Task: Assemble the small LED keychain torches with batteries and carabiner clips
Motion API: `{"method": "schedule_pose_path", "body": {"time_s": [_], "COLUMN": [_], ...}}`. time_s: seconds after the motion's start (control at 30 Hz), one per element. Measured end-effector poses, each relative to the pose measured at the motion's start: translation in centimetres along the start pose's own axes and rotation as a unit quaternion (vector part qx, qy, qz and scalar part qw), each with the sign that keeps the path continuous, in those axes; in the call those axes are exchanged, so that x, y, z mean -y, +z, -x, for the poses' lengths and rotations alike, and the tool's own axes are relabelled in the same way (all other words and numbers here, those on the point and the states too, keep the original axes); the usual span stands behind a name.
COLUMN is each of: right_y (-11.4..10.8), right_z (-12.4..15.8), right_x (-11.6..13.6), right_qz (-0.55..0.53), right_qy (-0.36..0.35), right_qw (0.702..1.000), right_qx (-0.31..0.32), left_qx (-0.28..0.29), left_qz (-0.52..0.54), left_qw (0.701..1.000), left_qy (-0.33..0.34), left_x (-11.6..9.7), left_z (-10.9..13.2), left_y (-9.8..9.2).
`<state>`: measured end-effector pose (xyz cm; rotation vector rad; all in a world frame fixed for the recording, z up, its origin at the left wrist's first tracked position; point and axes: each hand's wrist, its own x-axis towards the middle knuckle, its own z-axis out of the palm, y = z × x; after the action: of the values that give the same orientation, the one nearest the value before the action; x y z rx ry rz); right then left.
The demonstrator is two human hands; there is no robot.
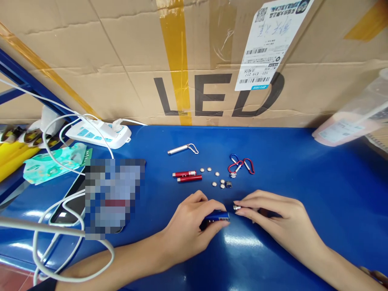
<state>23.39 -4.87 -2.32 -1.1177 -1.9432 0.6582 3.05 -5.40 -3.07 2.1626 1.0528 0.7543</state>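
Observation:
My left hand [189,222] is closed round a small blue flashlight tube [216,216], its end facing right. Just across from that end, my right hand [277,212] pinches a small silver piece [236,207] between thumb and fingertips; the two parts are apart. Beyond my hands lie several loose button cells [217,174] and a small dark piece [229,184]. Two red flashlight tubes [189,178] rest side by side to their left. Farther back is a silver flashlight [178,150] with a carabiner. Red carabiners [249,166] and a blue carabiner [234,156] lie to the right.
A large cardboard box [133,81] stands along the back of the blue table [303,169]. At left are a white power strip [100,133], looping white cables [72,279], a green packet [56,163] and a blurred-out phone-like object [115,198]. A translucent cup [342,127] stands back right.

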Motion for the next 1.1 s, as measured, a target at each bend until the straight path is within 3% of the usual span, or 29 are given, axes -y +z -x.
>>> {"method": "schedule_pose_path", "body": {"time_s": [0.2, 0.33, 0.5, 0.77, 1.1], "right_y": [0.0, 0.3, 0.4, 0.3, 1.0], "right_z": [0.1, 0.2, 0.1, 0.0, 0.2], "right_x": [0.5, 0.8, 0.7, 0.1, 0.6], "right_qz": [-0.084, -0.132, -0.136, -0.122, -0.108], "right_qy": [0.067, 0.066, 0.078, 0.163, 0.172], "right_qw": [0.994, 0.989, 0.987, 0.976, 0.977], "right_qx": [-0.013, 0.009, 0.031, 0.080, 0.061], "left_qx": [-0.006, 0.000, 0.001, 0.012, -0.068], "left_qz": [0.029, 0.036, 0.027, 0.034, 0.009], "left_qw": [1.000, 0.999, 0.998, 0.994, 0.985], "left_qy": [0.004, 0.025, 0.065, 0.103, 0.157], "left_x": [0.0, -0.1, 0.2, 0.4, 0.2], "left_z": [-0.2, -0.2, -0.5, -0.2, -0.1], "left_y": [0.0, 0.0, 0.2, 0.4, 0.8]}}
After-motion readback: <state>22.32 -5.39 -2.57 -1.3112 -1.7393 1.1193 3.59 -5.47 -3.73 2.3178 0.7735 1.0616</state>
